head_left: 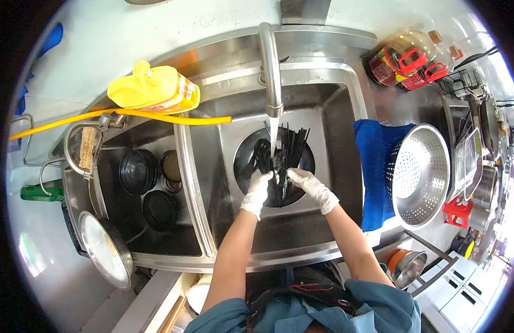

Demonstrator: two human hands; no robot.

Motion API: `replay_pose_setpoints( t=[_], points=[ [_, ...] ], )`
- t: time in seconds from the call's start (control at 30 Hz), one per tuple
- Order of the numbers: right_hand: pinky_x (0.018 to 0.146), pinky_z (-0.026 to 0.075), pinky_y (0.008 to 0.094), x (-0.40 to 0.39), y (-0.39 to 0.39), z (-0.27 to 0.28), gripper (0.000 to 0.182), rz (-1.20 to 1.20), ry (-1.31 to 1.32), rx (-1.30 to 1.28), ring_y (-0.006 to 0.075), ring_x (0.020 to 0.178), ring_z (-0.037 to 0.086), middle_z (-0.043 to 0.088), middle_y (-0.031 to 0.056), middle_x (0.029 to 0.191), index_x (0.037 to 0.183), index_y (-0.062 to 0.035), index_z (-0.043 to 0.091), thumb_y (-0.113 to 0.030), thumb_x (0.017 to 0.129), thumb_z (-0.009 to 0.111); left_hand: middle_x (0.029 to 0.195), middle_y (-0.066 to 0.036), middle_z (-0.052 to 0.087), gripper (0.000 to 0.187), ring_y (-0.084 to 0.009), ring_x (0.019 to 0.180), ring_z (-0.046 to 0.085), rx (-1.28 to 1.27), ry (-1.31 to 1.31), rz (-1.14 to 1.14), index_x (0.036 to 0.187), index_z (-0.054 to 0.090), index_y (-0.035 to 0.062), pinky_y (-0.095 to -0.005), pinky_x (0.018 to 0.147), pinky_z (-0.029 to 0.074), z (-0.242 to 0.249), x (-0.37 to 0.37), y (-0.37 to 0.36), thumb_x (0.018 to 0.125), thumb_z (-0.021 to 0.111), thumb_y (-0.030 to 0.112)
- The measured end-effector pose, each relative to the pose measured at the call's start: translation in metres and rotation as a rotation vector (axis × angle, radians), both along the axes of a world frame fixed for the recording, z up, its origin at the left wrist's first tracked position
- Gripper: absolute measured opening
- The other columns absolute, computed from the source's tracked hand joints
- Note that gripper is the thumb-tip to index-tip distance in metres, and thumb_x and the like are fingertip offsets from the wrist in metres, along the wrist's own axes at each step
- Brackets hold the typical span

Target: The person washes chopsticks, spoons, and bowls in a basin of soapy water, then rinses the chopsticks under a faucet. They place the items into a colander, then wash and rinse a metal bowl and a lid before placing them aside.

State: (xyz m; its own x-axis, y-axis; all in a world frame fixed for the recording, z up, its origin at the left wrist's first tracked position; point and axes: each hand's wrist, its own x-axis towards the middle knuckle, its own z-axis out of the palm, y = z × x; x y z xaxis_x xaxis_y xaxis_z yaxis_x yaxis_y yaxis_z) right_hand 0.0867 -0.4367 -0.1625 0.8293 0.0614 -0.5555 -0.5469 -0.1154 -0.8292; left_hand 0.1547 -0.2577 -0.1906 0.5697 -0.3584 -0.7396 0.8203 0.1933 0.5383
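White gloves cover both hands in the head view. The left hand [257, 193] and the right hand [317, 190] are apart, on either side of the black utensils [296, 145], perhaps to steady them; how firmly the fingers close, I cannot tell. These utensils lie in the round bowl [243, 153] inside the sink [337, 139], under the tap [271, 72], so water [273, 130] falls among them.

In R basin [341, 166] we've a bowl [243, 172] w/ utensils [296, 145] in it; in L basin [185, 238], dish stacks [136, 172]. Jug [151, 91] at L basin's far edge; colander [433, 158] overlaps cloth [377, 180], R of R basin; pan [105, 250] nr L basin's near-L corner.
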Motion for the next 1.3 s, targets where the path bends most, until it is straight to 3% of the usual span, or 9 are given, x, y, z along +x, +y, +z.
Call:
replay_pose_setpoints(
  t=[0.07,0.13,0.17,0.23,0.5,0.63,0.73,1.17,1.3],
  points=[
    [0.089,0.042,0.0306,0.018,0.019,-0.001,0.066,-0.171,0.345,0.344,0.0207,0.104,0.056,0.062,0.0145,0.112,0.116,-0.0016,0.059,-0.059,0.085,0.051,0.086,-0.005,0.063,0.017,-0.0164,0.074,0.058,0.157,-0.222,-0.076,0.099,0.058,0.0022,-0.0303,0.070,0.046,-0.032,-0.018,-0.006,0.083,0.057,0.002],
    [0.081,0.046,0.0294,0.038,0.032,0.019,0.052,-0.129,0.276,0.120,0.0169,0.087,0.062,0.067,0.0081,0.095,0.105,-0.0019,0.063,-0.049,0.085,0.058,0.087,-0.010,0.064,0.029,-0.0212,0.080,0.060,0.480,-0.497,-0.193,0.102,0.057,-0.0047,-0.0324,0.074,0.047,-0.061,-0.037,-0.016,0.078,0.065,0.010],
    [0.080,0.048,0.0302,0.042,0.034,0.003,0.044,-0.270,0.295,0.459,0.0183,0.085,0.063,0.067,0.0092,0.093,0.105,-0.0008,0.063,-0.039,0.085,0.061,0.093,-0.012,0.064,0.036,-0.0223,0.085,0.060,0.461,-0.415,-0.272,0.107,0.056,-0.0035,-0.0334,0.077,0.047,0.001,-0.030,-0.022,0.077,0.067,0.013],
    [0.081,0.052,0.0316,0.050,0.034,0.008,0.027,-0.410,0.276,0.856,0.0209,0.083,0.066,0.067,0.0118,0.093,0.104,0.0032,0.062,-0.014,0.084,0.065,0.093,-0.008,0.064,0.034,-0.0185,0.086,0.060,0.459,-0.632,-0.251,0.107,0.057,-0.0015,-0.0321,0.078,0.047,-0.005,-0.034,-0.017,0.078,0.066,0.013],
    [0.076,0.053,0.0318,0.066,0.040,0.032,0.024,-0.254,0.168,0.743,0.0199,0.080,0.066,0.068,0.0111,0.091,0.103,0.0012,0.063,-0.007,0.080,0.067,0.098,-0.003,0.063,0.026,-0.0113,0.085,0.057,0.148,-0.127,-0.549,0.109,0.060,0.0031,-0.0279,0.075,0.045,0.024,-0.023,0.015,0.086,0.062,0.014],
    [0.074,0.054,0.0313,0.076,0.043,0.041,0.023,-0.317,0.173,0.731,0.0185,0.079,0.065,0.068,0.0095,0.088,0.104,0.0001,0.062,-0.013,0.085,0.064,0.107,-0.006,0.060,0.030,-0.0217,0.095,0.061,-0.187,-0.063,-0.350,0.118,0.052,0.0046,-0.0391,0.082,0.051,-0.003,-0.017,0.013,0.091,0.055,0.017],
    [0.071,0.053,0.0305,0.093,0.038,0.036,0.024,-0.321,0.028,0.672,0.0175,0.075,0.064,0.067,0.0090,0.087,0.103,0.0007,0.062,-0.015,0.085,0.065,0.115,-0.008,0.056,0.034,-0.0215,0.103,0.056,-0.272,0.139,-0.271,0.124,0.047,0.0035,-0.0387,0.087,0.049,0.053,0.007,0.006,0.093,0.052,0.019],
    [0.065,0.053,0.0322,0.120,0.031,0.062,0.023,-0.500,-0.007,0.813,0.0214,0.068,0.063,0.066,0.0116,0.081,0.098,0.0031,0.061,-0.017,0.086,0.063,0.101,-0.014,0.062,0.033,-0.0237,0.091,0.061,-0.528,0.006,-0.429,0.116,0.051,-0.0034,-0.0385,0.081,0.050,0.073,0.036,0.004,0.093,0.050,0.020],
    [0.063,0.053,0.0292,0.114,0.043,0.052,0.026,-0.404,0.013,0.823,0.0169,0.067,0.061,0.064,0.0079,0.079,0.099,0.0014,0.061,-0.022,0.088,0.061,0.087,-0.006,0.060,0.011,-0.0176,0.083,0.059,-0.396,0.012,-0.449,0.095,0.056,0.0049,-0.0365,0.071,0.051,0.078,0.015,0.009,0.090,0.056,0.014]
  ],
)
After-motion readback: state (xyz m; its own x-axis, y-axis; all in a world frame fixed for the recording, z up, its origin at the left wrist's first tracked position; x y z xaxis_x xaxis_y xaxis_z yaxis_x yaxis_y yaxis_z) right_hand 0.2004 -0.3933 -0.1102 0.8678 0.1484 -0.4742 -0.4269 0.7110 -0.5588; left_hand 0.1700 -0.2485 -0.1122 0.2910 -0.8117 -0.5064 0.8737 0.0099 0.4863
